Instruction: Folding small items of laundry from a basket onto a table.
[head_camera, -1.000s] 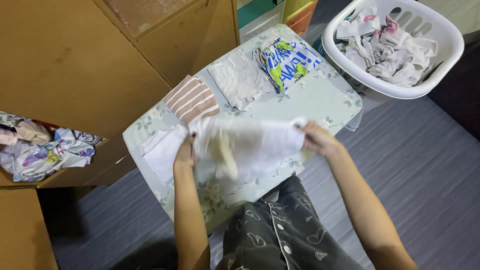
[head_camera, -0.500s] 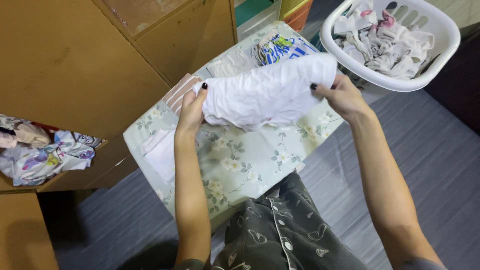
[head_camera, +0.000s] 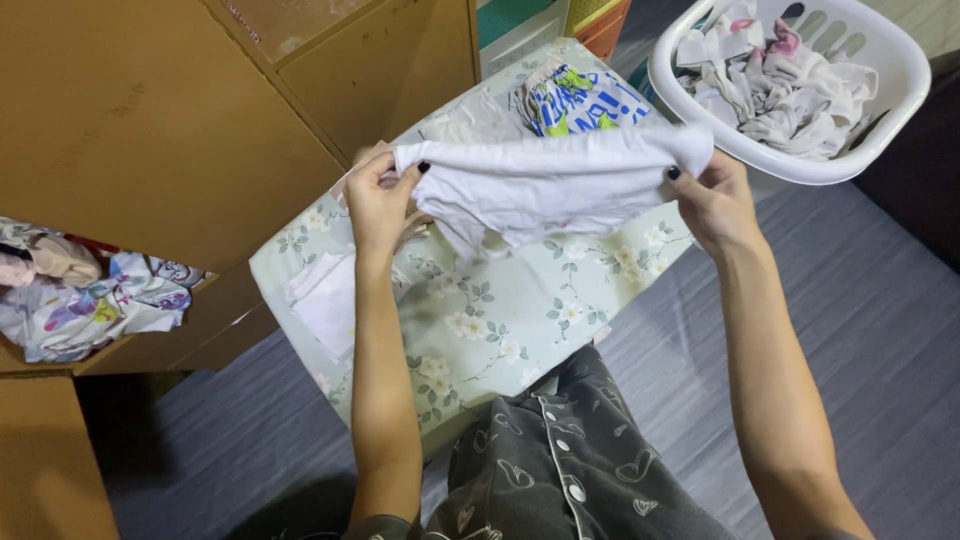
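Both hands pinch a white garment stretched above the floral table: left hand and right hand grip opposite corners; even tension keeps edges aligned for a clean fold.

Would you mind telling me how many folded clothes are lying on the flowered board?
4: a white one by the left hand, a striped one mostly hidden behind it, a pale one, and a blue-and-green print at the far end. Others may be hidden.
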